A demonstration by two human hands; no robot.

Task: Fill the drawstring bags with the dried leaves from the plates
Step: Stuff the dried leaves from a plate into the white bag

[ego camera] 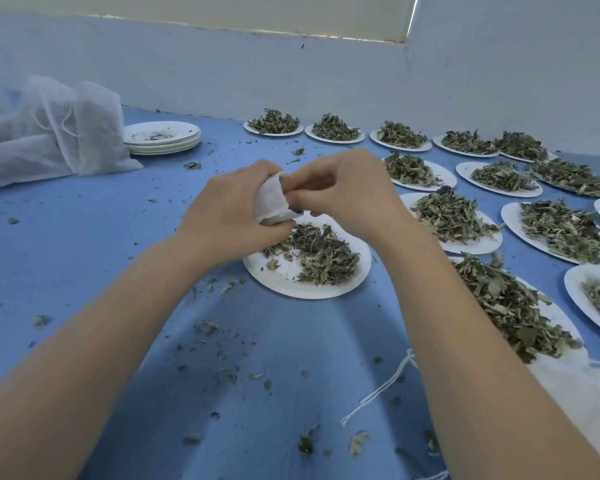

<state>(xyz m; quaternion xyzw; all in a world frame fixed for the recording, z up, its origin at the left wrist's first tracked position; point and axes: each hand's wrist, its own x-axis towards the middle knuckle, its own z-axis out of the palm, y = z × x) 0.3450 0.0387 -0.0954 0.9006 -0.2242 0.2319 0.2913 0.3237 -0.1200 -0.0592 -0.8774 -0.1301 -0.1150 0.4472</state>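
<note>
My left hand [229,206] grips a small white drawstring bag [271,199] just above a white plate [281,282] that holds a pile of dried green leaves [323,254]. My right hand [347,188] pinches the bag's top edge from the right, fingers curled at its mouth. Both hands hover together over the plate's far rim. What is inside the bag stays hidden.
Several white plates heaped with dried leaves [454,216] fill the right side of the blue table [84,237]. A stack of emptied plates [161,136] and a heap of large white mesh bags [49,129] lie at the far left. Another bag with its white string [385,389] lies near right. Leaf crumbs litter the cloth.
</note>
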